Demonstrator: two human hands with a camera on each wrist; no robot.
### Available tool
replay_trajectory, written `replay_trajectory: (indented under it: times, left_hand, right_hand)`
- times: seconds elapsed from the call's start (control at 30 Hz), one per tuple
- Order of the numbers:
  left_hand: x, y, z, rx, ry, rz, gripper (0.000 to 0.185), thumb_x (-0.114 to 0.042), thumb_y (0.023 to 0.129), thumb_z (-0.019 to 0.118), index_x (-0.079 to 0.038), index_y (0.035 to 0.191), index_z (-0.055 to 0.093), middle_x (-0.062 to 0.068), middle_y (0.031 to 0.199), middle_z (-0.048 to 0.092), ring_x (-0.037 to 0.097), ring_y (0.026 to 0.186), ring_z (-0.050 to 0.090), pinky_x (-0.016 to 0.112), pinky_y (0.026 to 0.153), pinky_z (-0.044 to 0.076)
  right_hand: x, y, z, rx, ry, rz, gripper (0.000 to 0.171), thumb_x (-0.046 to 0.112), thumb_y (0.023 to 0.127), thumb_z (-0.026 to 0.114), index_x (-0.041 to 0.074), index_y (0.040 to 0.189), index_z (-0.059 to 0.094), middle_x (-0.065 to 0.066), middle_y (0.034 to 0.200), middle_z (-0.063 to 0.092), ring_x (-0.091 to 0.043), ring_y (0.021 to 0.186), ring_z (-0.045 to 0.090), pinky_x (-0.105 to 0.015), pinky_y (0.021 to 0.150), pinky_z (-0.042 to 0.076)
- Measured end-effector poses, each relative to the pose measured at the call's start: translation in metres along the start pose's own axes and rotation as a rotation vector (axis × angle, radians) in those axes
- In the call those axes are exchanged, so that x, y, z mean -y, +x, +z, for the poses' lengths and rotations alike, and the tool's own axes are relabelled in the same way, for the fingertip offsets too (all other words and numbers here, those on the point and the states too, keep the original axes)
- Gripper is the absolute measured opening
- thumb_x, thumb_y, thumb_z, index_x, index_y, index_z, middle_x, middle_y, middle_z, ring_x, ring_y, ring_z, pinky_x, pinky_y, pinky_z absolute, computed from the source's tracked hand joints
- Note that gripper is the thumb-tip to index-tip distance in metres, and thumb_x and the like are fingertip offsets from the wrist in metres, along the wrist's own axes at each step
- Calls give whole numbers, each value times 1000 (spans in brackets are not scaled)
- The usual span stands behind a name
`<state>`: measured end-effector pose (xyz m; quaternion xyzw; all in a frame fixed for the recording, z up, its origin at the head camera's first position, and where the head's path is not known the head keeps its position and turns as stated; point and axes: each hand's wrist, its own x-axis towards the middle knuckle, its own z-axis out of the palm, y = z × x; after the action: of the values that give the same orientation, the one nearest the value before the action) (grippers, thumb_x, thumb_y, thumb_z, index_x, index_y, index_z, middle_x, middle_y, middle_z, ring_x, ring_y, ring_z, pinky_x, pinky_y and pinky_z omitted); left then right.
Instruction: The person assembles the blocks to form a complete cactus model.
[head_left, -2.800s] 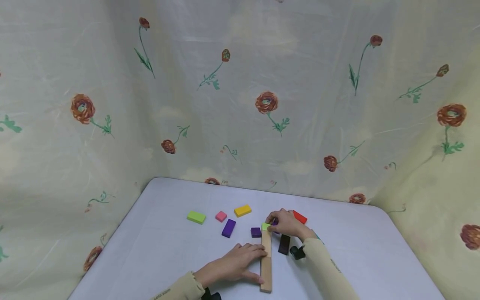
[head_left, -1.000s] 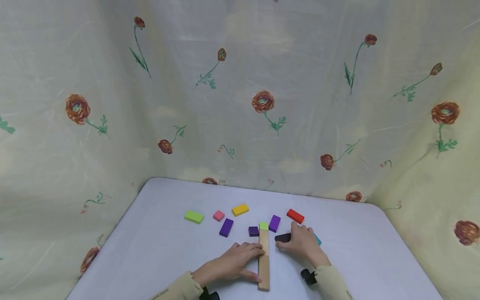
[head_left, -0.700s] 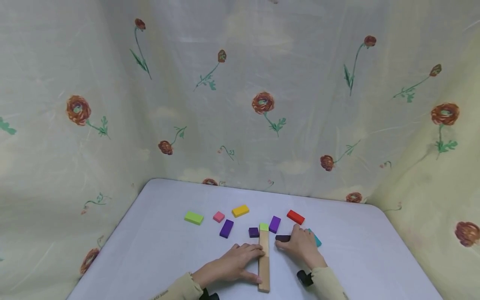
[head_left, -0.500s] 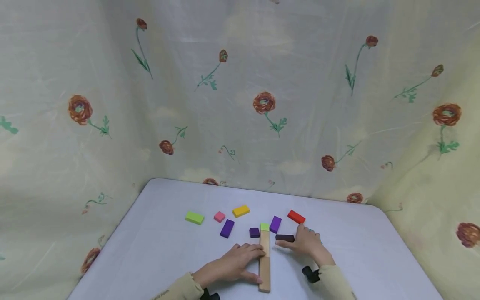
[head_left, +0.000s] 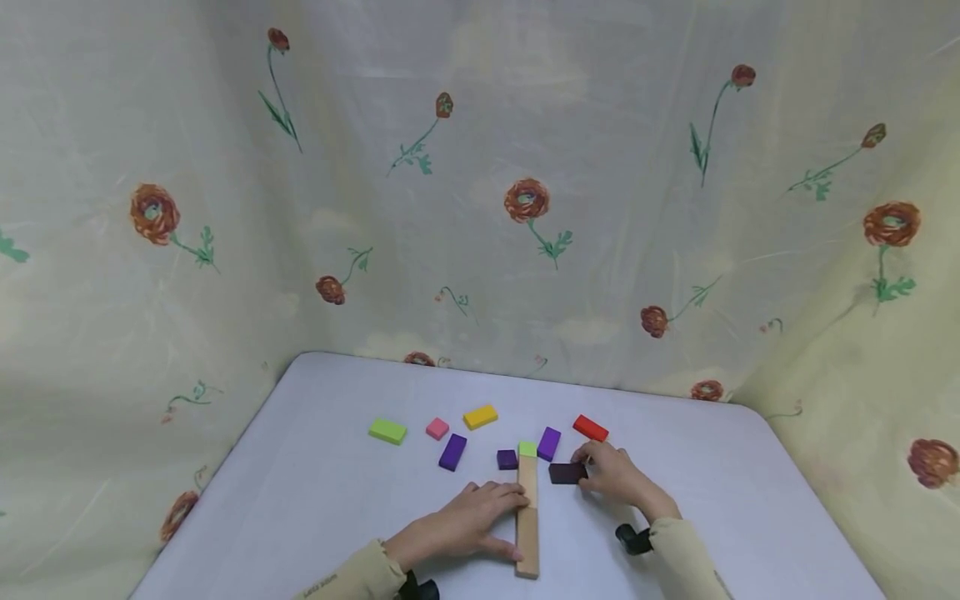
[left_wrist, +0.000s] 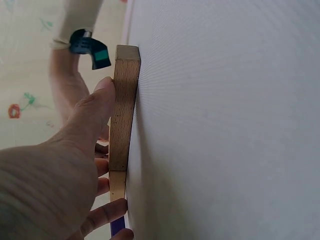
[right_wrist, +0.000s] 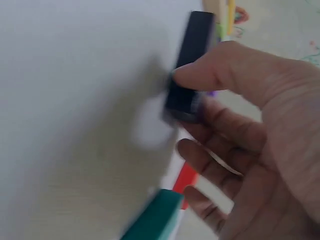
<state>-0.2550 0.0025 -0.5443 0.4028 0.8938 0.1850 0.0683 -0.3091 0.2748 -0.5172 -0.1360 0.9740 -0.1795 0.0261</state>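
A long wooden bar (head_left: 528, 525) lies on the white table (head_left: 337, 500), pointing away from me. A small light-green block (head_left: 528, 449) sits at its far end. My left hand (head_left: 498, 517) rests on the bar with the fingers laid over its top. In the left wrist view the thumb (left_wrist: 95, 107) presses the side of the bar (left_wrist: 122, 115). My right hand (head_left: 592, 471) pinches a dark purple-black block (head_left: 566, 472) just right of the bar. The right wrist view shows the thumb on top of this block (right_wrist: 187, 70) and the fingers under it.
Loose blocks lie beyond the hands: green (head_left: 387, 431), pink (head_left: 437, 428), yellow (head_left: 480, 417), purple (head_left: 452, 452), a small dark purple cube (head_left: 507, 459), purple (head_left: 549, 443) and red (head_left: 590, 427). A teal block (right_wrist: 155, 217) lies by the right hand. Flowered cloth walls (head_left: 480, 208) the table.
My right hand left the light-green block at the bar's far end, came back to the dark block, turned it crosswise and now pinches it. The left hand and the bar stayed put.
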Motion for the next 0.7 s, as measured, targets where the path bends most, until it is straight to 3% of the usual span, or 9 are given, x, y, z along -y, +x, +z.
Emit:
replay_trajectory:
  times: [0.43, 0.7]
  left_hand:
    - [1, 0, -1, 4, -4, 11, 76, -72, 72, 46, -30, 135, 38, -9, 142, 33, 14, 128, 33, 50, 94, 34]
    - [2, 1, -1, 6, -9, 10, 77, -73, 71, 45, -30, 135, 39, -9, 142, 33, 14, 128, 33, 49, 93, 35]
  right_hand:
    - [-3, 8, 9, -17, -14, -71, 24, 16, 65, 78, 19, 84, 64, 11, 80, 57, -12, 76, 46, -37, 75, 33]
    - [2, 9, 11, -1, -34, -61, 25, 21, 64, 79, 21, 84, 64, 12, 80, 56, -10, 74, 47, -35, 73, 38]
